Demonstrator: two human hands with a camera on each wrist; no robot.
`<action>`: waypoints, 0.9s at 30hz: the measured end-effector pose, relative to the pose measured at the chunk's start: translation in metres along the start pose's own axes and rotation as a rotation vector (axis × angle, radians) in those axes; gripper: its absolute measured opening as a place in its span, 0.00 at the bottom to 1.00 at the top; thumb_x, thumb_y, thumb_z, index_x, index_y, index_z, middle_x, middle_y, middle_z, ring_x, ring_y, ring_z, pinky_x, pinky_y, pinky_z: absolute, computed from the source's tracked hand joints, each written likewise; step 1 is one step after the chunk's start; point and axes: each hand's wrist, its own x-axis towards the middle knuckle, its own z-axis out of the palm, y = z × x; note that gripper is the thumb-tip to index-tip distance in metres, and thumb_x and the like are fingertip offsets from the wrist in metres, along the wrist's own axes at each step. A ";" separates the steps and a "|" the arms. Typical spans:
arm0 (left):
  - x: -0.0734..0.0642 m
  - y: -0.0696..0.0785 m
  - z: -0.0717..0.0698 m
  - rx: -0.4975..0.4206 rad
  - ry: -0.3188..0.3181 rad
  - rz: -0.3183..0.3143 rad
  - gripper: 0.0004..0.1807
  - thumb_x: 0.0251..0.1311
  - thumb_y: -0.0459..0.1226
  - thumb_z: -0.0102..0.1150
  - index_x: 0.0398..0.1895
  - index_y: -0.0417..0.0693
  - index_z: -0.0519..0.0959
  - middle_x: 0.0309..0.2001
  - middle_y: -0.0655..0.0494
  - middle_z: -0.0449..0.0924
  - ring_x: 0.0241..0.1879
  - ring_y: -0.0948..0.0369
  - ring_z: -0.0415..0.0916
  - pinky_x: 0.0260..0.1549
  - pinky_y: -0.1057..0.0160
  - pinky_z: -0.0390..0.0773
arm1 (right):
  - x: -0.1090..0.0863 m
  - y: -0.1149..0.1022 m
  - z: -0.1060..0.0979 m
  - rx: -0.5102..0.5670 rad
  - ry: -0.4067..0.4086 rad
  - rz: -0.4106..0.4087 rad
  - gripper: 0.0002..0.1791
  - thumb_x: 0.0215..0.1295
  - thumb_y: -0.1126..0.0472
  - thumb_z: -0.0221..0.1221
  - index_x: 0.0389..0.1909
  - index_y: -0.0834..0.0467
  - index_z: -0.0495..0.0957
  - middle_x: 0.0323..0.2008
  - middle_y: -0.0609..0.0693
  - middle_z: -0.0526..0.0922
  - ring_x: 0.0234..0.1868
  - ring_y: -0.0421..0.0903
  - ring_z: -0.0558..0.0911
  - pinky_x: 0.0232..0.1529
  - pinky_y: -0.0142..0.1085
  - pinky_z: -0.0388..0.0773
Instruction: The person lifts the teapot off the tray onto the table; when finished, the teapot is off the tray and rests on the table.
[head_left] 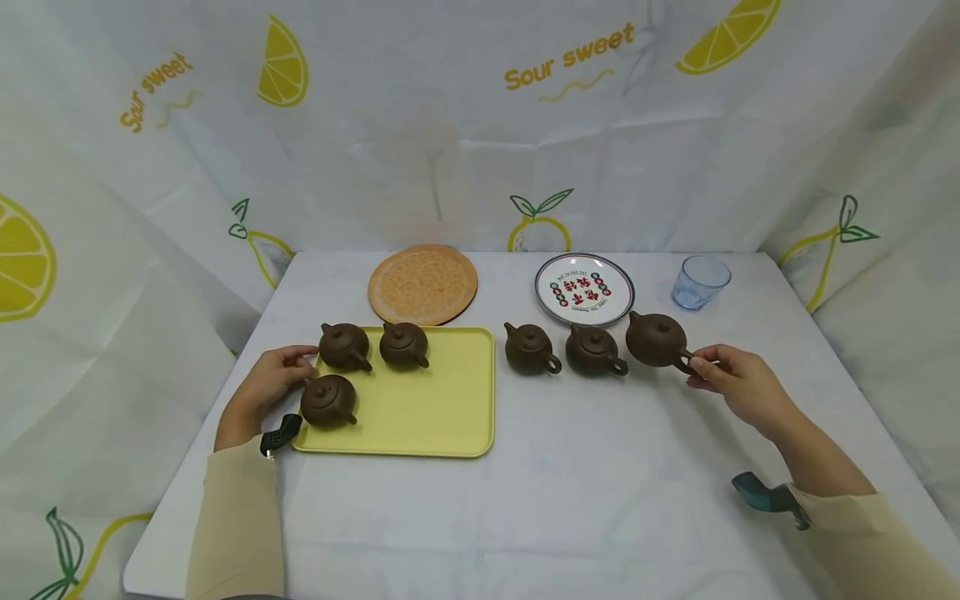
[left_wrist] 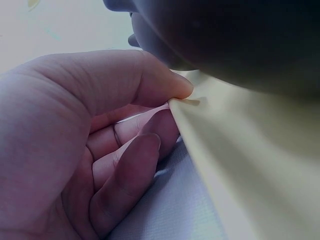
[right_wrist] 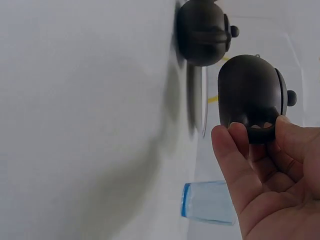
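Observation:
My right hand (head_left: 738,383) pinches the handle of a dark brown teapot (head_left: 656,338). In the right wrist view this teapot (right_wrist: 250,90) is raised off the table, its lid knob pointing right. Two more teapots, one (head_left: 528,348) by the tray and one (head_left: 592,350) beside the raised one, stand on the table. At the left, my left hand (head_left: 273,379) grips the left rim of a yellow tray (head_left: 427,408); the left wrist view has the thumb (left_wrist: 170,85) over the rim and fingers below. Three teapots sit on the tray: one (head_left: 343,346), another (head_left: 403,345) and a nearer one (head_left: 328,402).
Behind the tray lies a round, pizza-like mat (head_left: 422,285). A white plate (head_left: 584,289) with red lettering is behind the standing teapots. A blue glass (head_left: 700,282) stands at the back right. White cloth with lemon prints (head_left: 450,125) hangs along the table's back edge.

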 end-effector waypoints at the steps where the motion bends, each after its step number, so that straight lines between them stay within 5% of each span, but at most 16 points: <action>1: 0.000 0.000 0.000 -0.001 0.000 0.001 0.26 0.57 0.27 0.61 0.59 0.26 0.71 0.30 0.55 0.75 0.27 0.66 0.71 0.28 0.69 0.75 | 0.000 0.004 0.000 0.009 -0.001 0.008 0.23 0.76 0.53 0.49 0.51 0.73 0.72 0.39 0.59 0.83 0.40 0.41 0.84 0.40 0.22 0.74; 15: -0.002 0.004 0.001 -0.045 -0.001 -0.047 0.27 0.58 0.27 0.60 0.62 0.27 0.70 0.30 0.55 0.75 0.28 0.66 0.72 0.28 0.68 0.75 | 0.004 0.029 0.007 0.070 0.018 0.070 0.24 0.75 0.54 0.50 0.51 0.75 0.71 0.38 0.62 0.83 0.35 0.36 0.83 0.36 0.23 0.76; 27: -0.015 0.033 0.005 -0.025 -0.018 -0.028 0.26 0.58 0.25 0.58 0.60 0.23 0.69 0.29 0.53 0.74 0.27 0.66 0.71 0.28 0.69 0.75 | 0.006 0.033 0.008 0.047 0.010 0.087 0.25 0.75 0.53 0.51 0.52 0.75 0.72 0.39 0.62 0.83 0.34 0.38 0.84 0.36 0.23 0.76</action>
